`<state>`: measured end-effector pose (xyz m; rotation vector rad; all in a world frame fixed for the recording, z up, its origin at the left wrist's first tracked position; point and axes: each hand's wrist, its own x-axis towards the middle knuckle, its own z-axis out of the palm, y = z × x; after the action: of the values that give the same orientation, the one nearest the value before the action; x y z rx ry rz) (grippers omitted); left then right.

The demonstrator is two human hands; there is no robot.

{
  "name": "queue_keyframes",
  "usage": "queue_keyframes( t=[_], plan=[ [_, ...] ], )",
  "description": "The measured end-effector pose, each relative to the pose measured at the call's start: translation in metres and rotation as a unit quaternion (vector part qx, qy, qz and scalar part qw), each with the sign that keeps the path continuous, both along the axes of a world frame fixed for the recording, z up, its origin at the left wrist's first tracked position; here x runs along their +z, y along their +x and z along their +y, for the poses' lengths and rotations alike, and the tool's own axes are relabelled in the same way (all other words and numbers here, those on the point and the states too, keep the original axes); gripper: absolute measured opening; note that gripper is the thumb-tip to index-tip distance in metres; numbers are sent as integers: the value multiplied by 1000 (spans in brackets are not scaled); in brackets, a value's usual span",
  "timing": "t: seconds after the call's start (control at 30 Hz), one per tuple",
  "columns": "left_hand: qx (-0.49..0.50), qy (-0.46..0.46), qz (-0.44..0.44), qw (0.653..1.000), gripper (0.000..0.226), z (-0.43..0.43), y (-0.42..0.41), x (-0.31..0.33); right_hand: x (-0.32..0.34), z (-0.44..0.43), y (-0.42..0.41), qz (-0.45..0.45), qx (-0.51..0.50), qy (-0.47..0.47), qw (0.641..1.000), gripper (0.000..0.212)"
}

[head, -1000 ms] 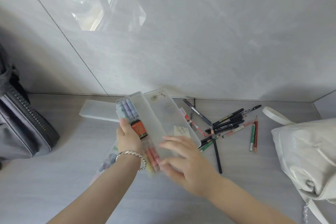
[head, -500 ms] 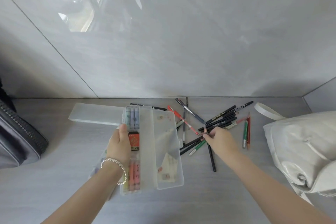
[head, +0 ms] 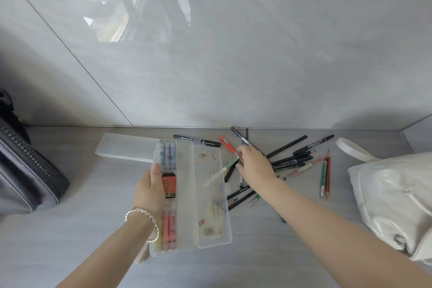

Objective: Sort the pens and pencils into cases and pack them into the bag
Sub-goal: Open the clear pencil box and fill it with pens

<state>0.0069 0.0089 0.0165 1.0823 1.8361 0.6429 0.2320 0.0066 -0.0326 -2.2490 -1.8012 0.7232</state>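
Observation:
A clear plastic pencil case [head: 187, 196] lies open on the grey table. My left hand [head: 150, 192] grips its left half, which holds pastel markers, an orange box marked 2B [head: 168, 186] and pink highlighters [head: 169, 229]. The other half, to the right, shows only stickers. My right hand [head: 254, 162] is at the case's right edge, pinching a white and green pen [head: 219, 172] that is blurred and slants over that half. A loose pile of pens and pencils [head: 292, 160] lies right of my hand. The white bag [head: 392, 196] sits at the far right.
A second frosted case [head: 126, 147], shut, lies behind the open one. A dark grey zipped bag [head: 25, 170] stands at the left edge. A green pencil and a red pencil [head: 325, 175] lie beside the white bag. The tiled wall rises right behind the table.
The case has gone from held up and half open to lying flat and open. My right hand left the lid, reached into the pile and now lifts a white and green pen toward the case.

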Motion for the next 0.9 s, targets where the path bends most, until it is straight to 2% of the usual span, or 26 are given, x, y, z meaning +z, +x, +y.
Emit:
queue_keyframes(
  t=[0.1,0.2,0.3,0.47,0.57,0.63,0.8,0.9],
  plan=[
    [8,-5,0,1000,50,1,-5,-1,-5,8,-8,-18,-19,-54,998,32],
    [8,-4,1,1000,52,1,-8,-2,-4,11,-12,-46,-88,-59,993,32],
    [20,1,1,1000,50,-1,-9,-3,-6,12,-12,-23,-162,-73,984,30],
    [23,-11,-5,1000,47,-3,-8,-3,-12,5,-14,-44,-128,-110,985,32],
    [33,-10,-14,999,45,-4,-7,-1,-4,5,-13,2,-155,-104,982,26],
    [46,-8,-14,999,43,-4,-5,0,9,4,-9,54,-164,-66,983,21],
    [108,0,-42,993,41,-10,8,0,64,-24,-31,189,-99,54,975,27],
    [142,3,-83,986,49,-12,19,1,85,-48,-59,227,-34,61,971,25]
  ],
)
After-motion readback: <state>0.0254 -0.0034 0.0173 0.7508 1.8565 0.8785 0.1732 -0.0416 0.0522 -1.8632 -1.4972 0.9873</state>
